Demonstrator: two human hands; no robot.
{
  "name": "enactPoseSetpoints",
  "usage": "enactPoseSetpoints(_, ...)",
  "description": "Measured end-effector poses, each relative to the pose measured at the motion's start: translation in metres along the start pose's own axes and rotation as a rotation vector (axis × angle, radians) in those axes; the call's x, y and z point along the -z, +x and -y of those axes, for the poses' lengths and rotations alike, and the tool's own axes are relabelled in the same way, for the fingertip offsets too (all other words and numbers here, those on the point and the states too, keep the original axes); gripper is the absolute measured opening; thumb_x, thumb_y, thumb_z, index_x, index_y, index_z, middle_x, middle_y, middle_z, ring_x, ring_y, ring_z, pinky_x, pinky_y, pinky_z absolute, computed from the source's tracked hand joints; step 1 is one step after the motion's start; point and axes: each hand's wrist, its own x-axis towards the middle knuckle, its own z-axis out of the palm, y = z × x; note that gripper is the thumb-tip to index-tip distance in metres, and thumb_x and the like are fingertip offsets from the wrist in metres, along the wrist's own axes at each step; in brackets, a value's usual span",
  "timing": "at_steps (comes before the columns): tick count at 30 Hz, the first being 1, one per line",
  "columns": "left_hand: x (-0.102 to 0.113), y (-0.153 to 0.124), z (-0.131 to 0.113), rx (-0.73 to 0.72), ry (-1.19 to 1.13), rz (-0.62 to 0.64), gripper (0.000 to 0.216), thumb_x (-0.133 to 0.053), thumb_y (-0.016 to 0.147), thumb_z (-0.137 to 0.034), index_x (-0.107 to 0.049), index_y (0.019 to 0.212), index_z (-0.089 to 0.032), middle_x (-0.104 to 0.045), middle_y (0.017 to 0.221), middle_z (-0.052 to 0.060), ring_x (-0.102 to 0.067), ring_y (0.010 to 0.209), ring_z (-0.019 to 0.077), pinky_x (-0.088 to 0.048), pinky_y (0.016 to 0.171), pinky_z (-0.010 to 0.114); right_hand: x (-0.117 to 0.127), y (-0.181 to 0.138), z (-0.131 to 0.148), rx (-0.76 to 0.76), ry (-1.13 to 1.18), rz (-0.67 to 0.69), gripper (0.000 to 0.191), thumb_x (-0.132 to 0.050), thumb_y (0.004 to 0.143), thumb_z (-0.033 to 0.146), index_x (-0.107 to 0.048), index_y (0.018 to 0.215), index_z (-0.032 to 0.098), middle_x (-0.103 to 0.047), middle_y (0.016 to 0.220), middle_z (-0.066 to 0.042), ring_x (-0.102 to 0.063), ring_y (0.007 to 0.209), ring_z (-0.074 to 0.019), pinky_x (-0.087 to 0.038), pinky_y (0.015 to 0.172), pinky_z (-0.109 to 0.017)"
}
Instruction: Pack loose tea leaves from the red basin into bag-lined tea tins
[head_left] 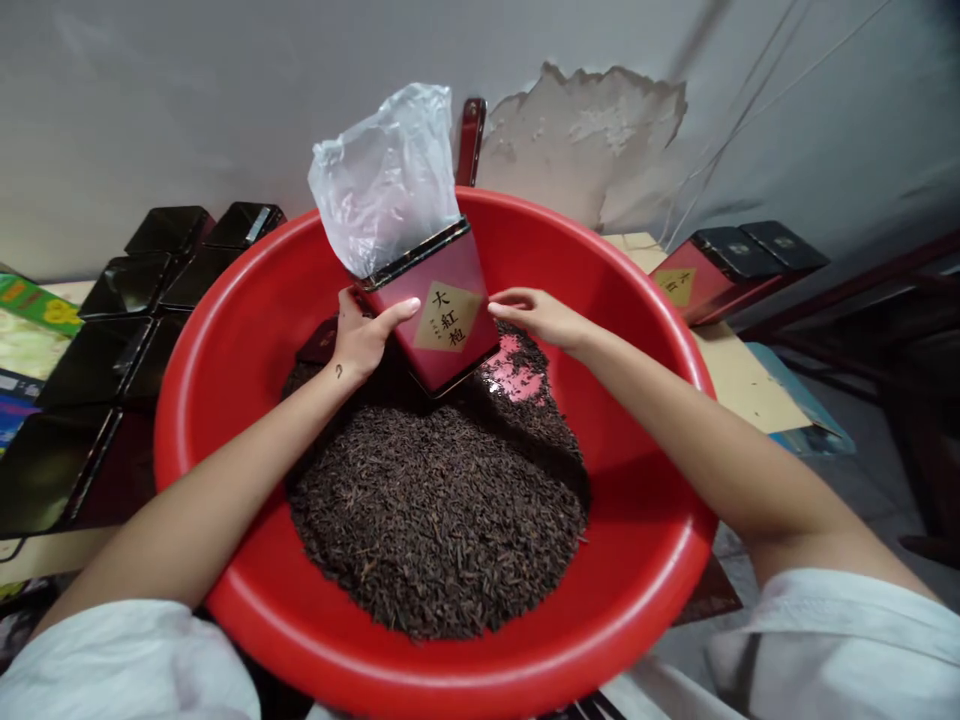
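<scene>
My left hand (pixel 364 335) is closed around the left side of a red tea tin (pixel 427 350), its thumb pressed on the front face. The tin is tilted above the tub and bears a gold diamond label with dark characters. Out of its open top stands a clear plastic bag (pixel 390 170); what is inside the bag cannot be made out. My right hand (pixel 536 317) is at the tin's right edge, fingertips at or very near it, fingers loosely bent and apart. Below lies a heap of dark loose tea leaves (pixel 442 520) in a big red plastic tub (pixel 637 420).
Several dark-topped tins (pixel 90 355) stand in rows left of the tub. More red tins (pixel 720 265) stand at the right on a cardboard sheet (pixel 742 380). Inside the tub, a dark lid-like piece (pixel 319 342) lies behind my left wrist. A wall with peeling plaster (pixel 585 130) rises behind.
</scene>
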Motion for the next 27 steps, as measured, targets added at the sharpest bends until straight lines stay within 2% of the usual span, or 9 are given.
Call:
enactPoseSetpoints(3, 0.000, -0.004, -0.010, 0.031, 0.026, -0.052, 0.084, -0.088, 0.036, -0.057, -0.047, 0.098, -0.019, -0.060, 0.104, 0.008, -0.057, 0.107, 0.0304, -0.043, 0.101, 0.050, 0.003, 0.007, -0.012, -0.174, -0.259, 0.093, 0.049, -0.041, 0.093, 0.056, -0.067, 0.090, 0.015, -0.069, 0.104, -0.013, -0.063, 0.100, -0.0242, -0.046, 0.090, -0.036)
enactPoseSetpoints(6, 0.000, -0.006, -0.019, 0.048, -0.008, -0.060, 0.085, -0.089, 0.033, -0.056, -0.048, 0.098, -0.019, -0.059, 0.102, 0.008, -0.057, 0.106, 0.0298, -0.043, 0.100, 0.049, 0.006, 0.014, -0.020, -0.250, -0.472, -0.041, 0.031, -0.051, 0.093, 0.040, -0.067, 0.092, 0.013, -0.068, 0.079, -0.009, -0.063, 0.076, -0.0194, -0.044, 0.076, -0.031)
enactPoseSetpoints(8, -0.001, -0.006, -0.024, 0.105, -0.085, -0.047, 0.080, -0.088, 0.037, -0.056, -0.048, 0.095, -0.019, -0.061, 0.101, 0.008, -0.058, 0.104, 0.0294, -0.044, 0.100, 0.049, 0.006, 0.019, -0.024, -0.289, -0.468, -0.078, 0.023, -0.056, 0.091, 0.034, -0.067, 0.088, 0.014, -0.060, 0.061, -0.003, -0.056, 0.062, -0.0152, -0.041, 0.068, -0.028)
enactPoseSetpoints(12, -0.002, -0.007, -0.024, 0.160, -0.124, -0.011, 0.074, -0.088, 0.040, -0.051, -0.049, 0.093, -0.019, -0.062, 0.102, 0.009, -0.059, 0.104, 0.0302, -0.043, 0.102, 0.050, -0.011, 0.021, -0.028, -0.329, -0.381, 0.021, 0.051, -0.043, 0.095, 0.046, -0.058, 0.057, 0.015, -0.044, 0.046, 0.000, -0.047, 0.052, -0.0117, -0.039, 0.063, -0.026)
enactPoseSetpoints(14, -0.001, -0.007, -0.022, 0.127, -0.107, 0.019, 0.074, -0.088, 0.041, -0.050, -0.048, 0.094, -0.020, -0.062, 0.102, 0.008, -0.058, 0.108, 0.0310, -0.044, 0.101, 0.050, -0.023, 0.019, -0.030, -0.361, -0.333, 0.059, 0.064, -0.026, 0.097, 0.055, -0.054, 0.055, 0.016, -0.043, 0.047, -0.001, -0.045, 0.048, -0.0117, -0.041, 0.060, -0.026)
enactPoseSetpoints(16, -0.001, -0.007, -0.019, 0.101, -0.103, 0.057, 0.074, -0.088, 0.042, -0.050, -0.048, 0.096, -0.020, -0.062, 0.103, 0.007, -0.058, 0.109, 0.0315, -0.044, 0.100, 0.050, -0.033, 0.015, -0.034, -0.409, -0.264, 0.105, 0.069, -0.014, 0.096, 0.060, -0.057, 0.065, 0.017, -0.052, 0.055, -0.004, -0.048, 0.049, -0.0130, -0.043, 0.058, -0.028)
enactPoseSetpoints(20, 0.002, -0.005, -0.016, 0.091, -0.076, 0.086, 0.077, -0.087, 0.041, -0.055, -0.047, 0.096, -0.019, -0.061, 0.104, 0.008, -0.058, 0.108, 0.0314, -0.043, 0.101, 0.049, -0.036, 0.014, -0.042, -0.393, -0.307, 0.042, 0.050, -0.036, 0.093, 0.056, -0.063, 0.094, 0.014, -0.067, 0.094, -0.016, -0.064, 0.078, -0.0227, -0.050, 0.072, -0.035)
enactPoseSetpoints(23, 0.002, -0.007, -0.011, 0.049, -0.007, 0.099, 0.082, -0.084, 0.042, -0.063, -0.045, 0.099, -0.020, -0.059, 0.105, 0.008, -0.056, 0.109, 0.0312, -0.043, 0.099, 0.048, -0.027, 0.017, -0.040, -0.311, -0.361, -0.058, 0.041, -0.035, 0.096, 0.041, -0.063, 0.091, 0.012, -0.068, 0.096, -0.018, -0.064, 0.089, -0.0238, -0.047, 0.083, -0.034)
enactPoseSetpoints(27, 0.001, -0.016, -0.009, -0.092, 0.156, 0.036, 0.094, -0.084, 0.041, -0.067, -0.041, 0.111, -0.020, -0.052, 0.113, 0.010, -0.051, 0.113, 0.0323, -0.041, 0.101, 0.050, -0.014, 0.023, -0.030, -0.211, -0.358, -0.159, 0.054, -0.028, 0.097, 0.051, -0.063, 0.083, 0.012, -0.069, 0.094, -0.015, -0.063, 0.090, -0.0233, -0.045, 0.086, -0.033)
